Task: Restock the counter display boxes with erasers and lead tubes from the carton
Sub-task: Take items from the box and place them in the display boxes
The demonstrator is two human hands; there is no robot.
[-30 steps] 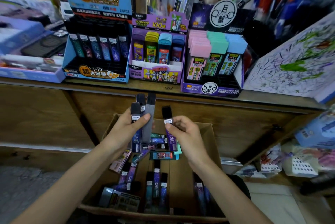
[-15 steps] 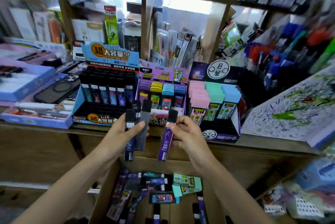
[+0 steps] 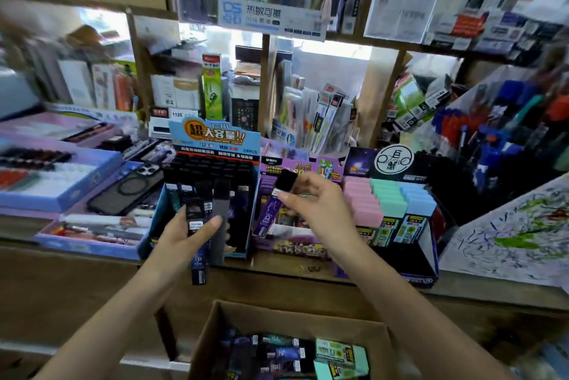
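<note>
- The right hand (image 3: 314,210) pinches one purple lead tube (image 3: 269,216) just under its black cap, just right of the blue display box (image 3: 215,139).
- The left hand (image 3: 181,241) clasps a bundle of tubes (image 3: 221,201) before that box's front.
- The tubes look light, stiff and slick, so they are probably best held mid-body, not by the cap.
- The carton (image 3: 212,327) sits below the box.
</note>
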